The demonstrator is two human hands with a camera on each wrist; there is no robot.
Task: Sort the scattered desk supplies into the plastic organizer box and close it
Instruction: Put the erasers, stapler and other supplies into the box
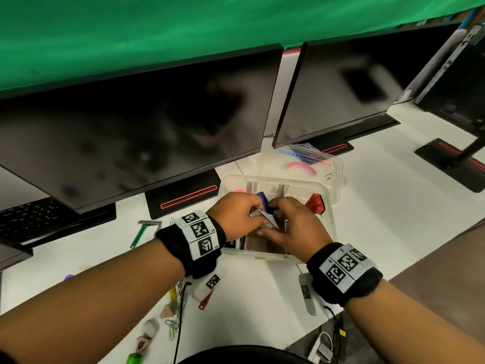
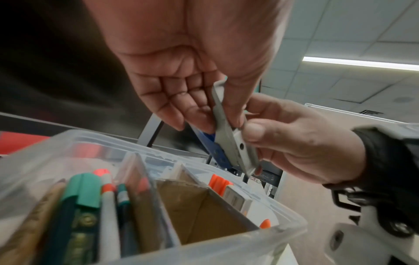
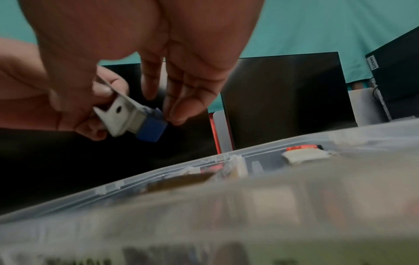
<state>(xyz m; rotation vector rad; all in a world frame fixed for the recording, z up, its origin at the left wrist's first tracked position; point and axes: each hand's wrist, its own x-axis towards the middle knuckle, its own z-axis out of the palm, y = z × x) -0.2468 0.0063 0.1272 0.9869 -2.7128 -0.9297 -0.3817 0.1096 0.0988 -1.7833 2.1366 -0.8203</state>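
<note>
The clear plastic organizer box point(image 1: 275, 179) stands open on the white desk, its lid point(image 1: 317, 164) lying back behind it. Both hands hover over its middle and hold a blue-and-grey staple remover point(image 1: 262, 199) between them. My left hand point(image 1: 249, 210) pinches the grey metal end point(image 2: 229, 143) between thumb and fingers. My right hand point(image 1: 282, 214) has its thumb on the metal and its fingertips point(image 3: 176, 111) on the blue end point(image 3: 152, 129). Markers and pens point(image 2: 83, 186) fill the left compartment. The middle compartment point(image 2: 204, 206) is cardboard-lined. A red item point(image 1: 315, 203) lies at the right.
Loose supplies lie on the desk to the left and front: a green-handled tool point(image 1: 139, 233), a red piece point(image 1: 206, 298), paper clips point(image 1: 172, 327), erasers point(image 1: 151, 327) and a grey piece point(image 1: 307, 295). Two dark monitors point(image 1: 131, 140) stand close behind the box.
</note>
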